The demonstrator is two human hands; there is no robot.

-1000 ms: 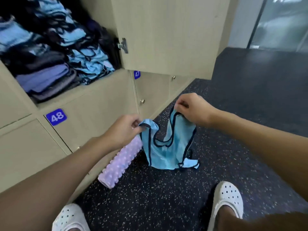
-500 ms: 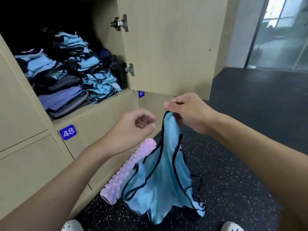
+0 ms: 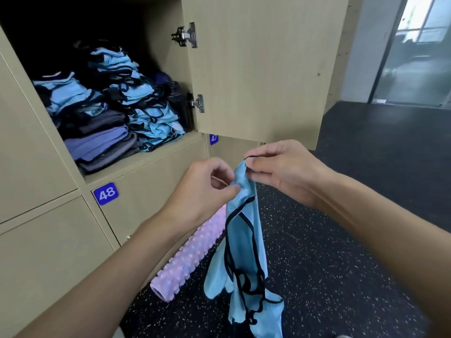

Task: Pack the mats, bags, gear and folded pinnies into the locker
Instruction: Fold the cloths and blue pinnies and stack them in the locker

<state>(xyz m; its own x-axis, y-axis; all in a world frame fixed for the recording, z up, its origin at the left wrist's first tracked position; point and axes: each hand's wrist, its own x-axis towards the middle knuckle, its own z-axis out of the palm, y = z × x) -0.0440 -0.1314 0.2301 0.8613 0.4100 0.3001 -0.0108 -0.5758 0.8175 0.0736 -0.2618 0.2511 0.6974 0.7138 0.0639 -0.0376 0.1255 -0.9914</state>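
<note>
A: Where's the pinnie (image 3: 245,242)?

B: Hanging limp below both sets of fingers. The right hand (image 3: 284,170) pinches its top edge; the left hand (image 3: 202,193) pinches the cloth just beneath.

A: How would you fold it well?

B: Slide the left pinch out to the far corner, pull it flat, halve it, then add it to the locker (image 3: 156,164) stacks left of the fingers.

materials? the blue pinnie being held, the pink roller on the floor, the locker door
Blue pinnie: thin, slightly shiny synthetic fabric, probably polyester; hangs limp, dark binding on its edges.
Pink roller: likely foam; matte, knobbly surface.
Locker door: wood-grain laminate board, apparently; matte, metal hinges.
</note>
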